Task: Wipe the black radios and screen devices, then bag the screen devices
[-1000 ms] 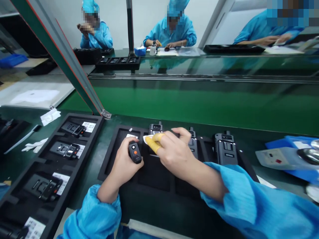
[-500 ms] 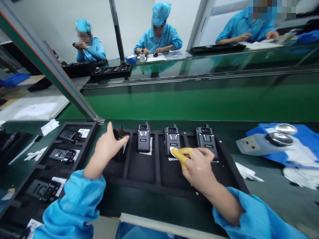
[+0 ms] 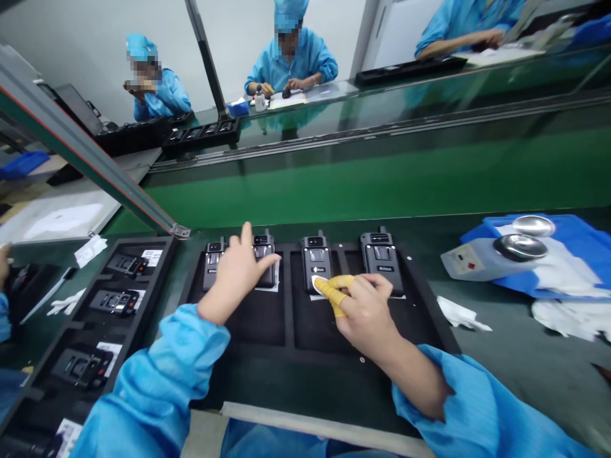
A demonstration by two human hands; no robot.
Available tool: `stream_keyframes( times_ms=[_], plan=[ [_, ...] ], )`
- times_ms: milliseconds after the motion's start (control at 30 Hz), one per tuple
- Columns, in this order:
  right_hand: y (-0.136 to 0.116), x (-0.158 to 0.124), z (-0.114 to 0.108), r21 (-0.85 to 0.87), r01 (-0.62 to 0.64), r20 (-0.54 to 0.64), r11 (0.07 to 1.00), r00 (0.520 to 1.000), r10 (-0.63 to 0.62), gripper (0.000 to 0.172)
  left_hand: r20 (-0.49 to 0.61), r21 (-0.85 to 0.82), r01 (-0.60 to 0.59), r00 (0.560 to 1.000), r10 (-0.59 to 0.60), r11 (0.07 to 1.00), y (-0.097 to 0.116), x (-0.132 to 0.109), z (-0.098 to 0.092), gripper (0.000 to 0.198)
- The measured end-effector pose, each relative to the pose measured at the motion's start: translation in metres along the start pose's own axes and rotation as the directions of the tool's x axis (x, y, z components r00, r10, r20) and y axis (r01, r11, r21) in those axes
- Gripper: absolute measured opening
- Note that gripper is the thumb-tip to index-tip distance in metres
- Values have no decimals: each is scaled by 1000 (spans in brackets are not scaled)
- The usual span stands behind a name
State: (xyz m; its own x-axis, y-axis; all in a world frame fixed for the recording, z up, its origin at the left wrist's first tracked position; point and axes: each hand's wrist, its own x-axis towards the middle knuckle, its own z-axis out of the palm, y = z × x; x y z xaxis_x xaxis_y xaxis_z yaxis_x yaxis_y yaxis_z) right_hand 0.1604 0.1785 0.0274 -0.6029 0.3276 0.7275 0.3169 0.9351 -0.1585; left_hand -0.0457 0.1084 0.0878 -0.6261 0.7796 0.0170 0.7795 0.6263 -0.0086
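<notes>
Lead inspector: Your right hand (image 3: pixel 370 312) is closed, with its yellow-wrapped fingers pinching a small, white, soft-looking pad (image 3: pixel 316 284). The pad appears to meet the lower front of a dark grey, box-shaped handheld unit with a stubby antenna (image 3: pixel 317 256), which rests face-up in a compartment of the black, matt, foam-like tray (image 3: pixel 315 334).

Second inspector: Your left hand (image 3: pixel 238 270) is spread, thumb and forefinger apart, in front of the two leftmost units. You may or may not be touching them; I cannot tell.

Lead inspector: In my judgement, you do best to keep the pad flat, press lightly and evenly, and hold bare skin off the face. The unit could slide unless you steady it.

Second inspector: Note your materials. The casing looks hard and faintly glossy, with raised edges; the tray walls look softer. Well to your right, a translucent plastic bottle with a shiny metal cap (image 3: pixel 470 264) leans in a bright blue plastic tub (image 3: pixel 477 235), beside crumpled white tissue (image 3: pixel 461 313).
</notes>
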Motion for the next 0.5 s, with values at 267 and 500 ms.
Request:
stream_keyframes(
  times_ms=[267,500],
  plan=[
    [1,-4,3,37,6,-60,999,998,-4,28,146,-271,57,989,-17,961,8,6,8,97],
    [-3,-2,0,56,-39,-33,998,999,41,31,-41,-777,-72,997,64,626,-15,-48,11,80]
  ],
)
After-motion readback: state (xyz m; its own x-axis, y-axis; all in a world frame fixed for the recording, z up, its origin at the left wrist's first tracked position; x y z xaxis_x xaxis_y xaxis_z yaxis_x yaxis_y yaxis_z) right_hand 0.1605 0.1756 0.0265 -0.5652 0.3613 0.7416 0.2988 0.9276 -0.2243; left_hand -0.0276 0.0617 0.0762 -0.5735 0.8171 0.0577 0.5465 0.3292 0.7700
